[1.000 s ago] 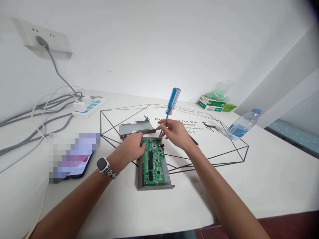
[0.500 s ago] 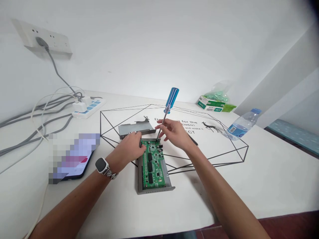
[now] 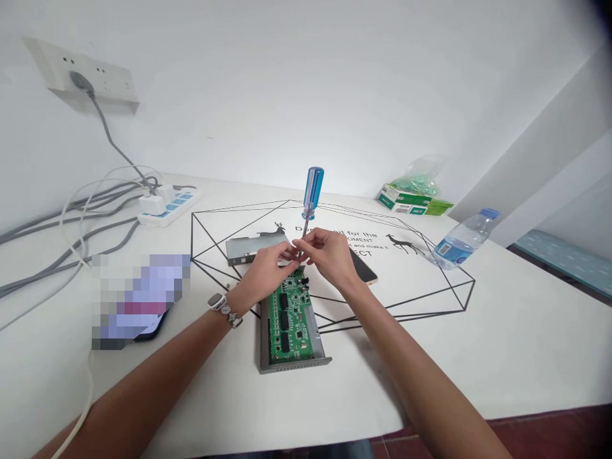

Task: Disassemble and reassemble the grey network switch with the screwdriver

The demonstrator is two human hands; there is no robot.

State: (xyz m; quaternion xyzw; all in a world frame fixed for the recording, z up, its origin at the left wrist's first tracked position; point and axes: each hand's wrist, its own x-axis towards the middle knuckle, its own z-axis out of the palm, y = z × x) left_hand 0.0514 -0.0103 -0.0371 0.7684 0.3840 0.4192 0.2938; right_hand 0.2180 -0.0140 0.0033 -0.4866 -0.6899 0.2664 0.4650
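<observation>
A screwdriver (image 3: 313, 191) with a clear blue handle stands nearly upright, handle up. My right hand (image 3: 331, 255) is closed, thumb and fingers pinching its metal shaft. My left hand (image 3: 270, 271) has come in from the other side, its fingers drawn together beside the shaft's lower end; what they pinch, if anything, is hidden. Both hands are over the far end of a green circuit board (image 3: 292, 319), which lies in an open grey metal case (image 3: 319, 362). The screwdriver's tip is covered by my fingers. Behind my left hand rests a grey metal cover (image 3: 243, 248).
A dark phone (image 3: 364, 268) lies partly behind my right hand. Another phone (image 3: 153, 328), mostly pixelated, is at left. A power strip (image 3: 167, 213) with cables sits at back left. Green-white boxes (image 3: 406, 199) and a tilted-looking water bottle (image 3: 463, 239) are at right on the white table (image 3: 363, 395).
My left hand has left the case's edge and moved right and up to the screwdriver shaft. The screwdriver's handle has swung left, more upright, and my right hand has shifted slightly left.
</observation>
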